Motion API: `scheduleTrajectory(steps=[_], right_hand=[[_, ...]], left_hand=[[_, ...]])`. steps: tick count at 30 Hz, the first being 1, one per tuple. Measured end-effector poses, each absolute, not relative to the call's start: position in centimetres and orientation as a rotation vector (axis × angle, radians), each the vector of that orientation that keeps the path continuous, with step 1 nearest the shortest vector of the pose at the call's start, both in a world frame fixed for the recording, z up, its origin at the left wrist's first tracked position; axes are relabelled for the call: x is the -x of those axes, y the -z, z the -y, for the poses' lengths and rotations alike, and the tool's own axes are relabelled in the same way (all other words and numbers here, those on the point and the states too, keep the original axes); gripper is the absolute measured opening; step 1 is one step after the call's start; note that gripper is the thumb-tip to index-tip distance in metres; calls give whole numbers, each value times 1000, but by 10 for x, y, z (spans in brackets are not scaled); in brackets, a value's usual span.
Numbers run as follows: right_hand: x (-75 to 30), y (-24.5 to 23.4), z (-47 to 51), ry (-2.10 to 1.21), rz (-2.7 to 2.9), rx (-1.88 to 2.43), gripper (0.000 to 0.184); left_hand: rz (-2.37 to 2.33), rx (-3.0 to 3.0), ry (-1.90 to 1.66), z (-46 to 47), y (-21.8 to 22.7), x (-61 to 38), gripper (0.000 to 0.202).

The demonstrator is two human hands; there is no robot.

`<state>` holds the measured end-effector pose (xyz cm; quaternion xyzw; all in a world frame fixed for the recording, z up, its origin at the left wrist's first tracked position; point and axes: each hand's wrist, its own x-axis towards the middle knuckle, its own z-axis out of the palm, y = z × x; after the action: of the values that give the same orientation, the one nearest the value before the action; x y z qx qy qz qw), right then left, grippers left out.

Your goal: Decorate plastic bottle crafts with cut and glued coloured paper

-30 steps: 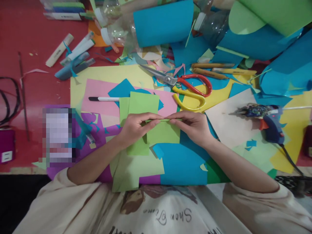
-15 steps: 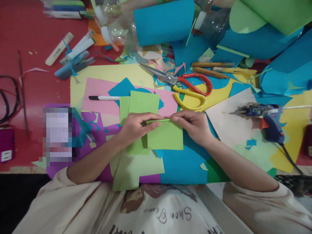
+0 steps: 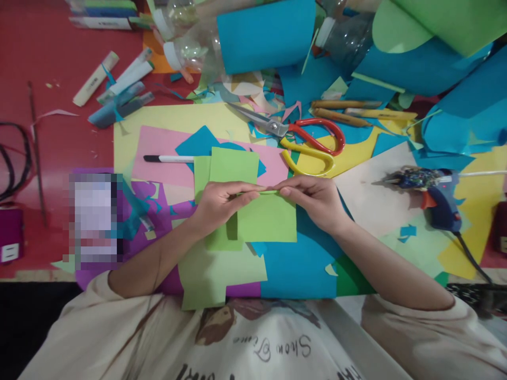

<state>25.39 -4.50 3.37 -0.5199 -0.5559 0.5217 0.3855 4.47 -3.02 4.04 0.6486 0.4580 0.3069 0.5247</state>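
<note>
A light green paper square (image 3: 269, 219) lies in front of me, its far edge rolled or folded into a thin strip. My left hand (image 3: 222, 203) pinches the left part of that edge, fingers pressed together. My right hand (image 3: 315, 200) pinches the right part, its fingertips almost meeting the left ones. Under the sheet lie other green pieces (image 3: 232, 166) and blue paper (image 3: 301, 264).
Red and yellow scissors (image 3: 304, 142) lie just beyond my hands. A black-capped pen (image 3: 168, 159) rests on pink paper at the left. A blue glue gun (image 3: 431, 195) sits to the right. Rolled blue and green sheets, plastic bottles (image 3: 186, 50) and glue sticks crowd the far side.
The green sheet has unrolled slightly toward me and shows more of its surface. My two hands have drawn closer together along its far edge.
</note>
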Motion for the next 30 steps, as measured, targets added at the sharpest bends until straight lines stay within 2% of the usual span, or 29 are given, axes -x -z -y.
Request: scheduleTrajectory(steps=[9, 17, 30], right_hand=[[-255, -35, 44, -1395, 1364, 1307, 31], [-253, -37, 42, -1438, 1292, 1244, 16], [-253, -33, 46, -1250, 1372, 1386, 26]], left_hand=[[-1095, -1483, -722, 29, -37, -45, 21], [-1111, -1514, -743, 28, -36, -45, 22], [-1094, -1528, -753, 30, -37, -47, 22]])
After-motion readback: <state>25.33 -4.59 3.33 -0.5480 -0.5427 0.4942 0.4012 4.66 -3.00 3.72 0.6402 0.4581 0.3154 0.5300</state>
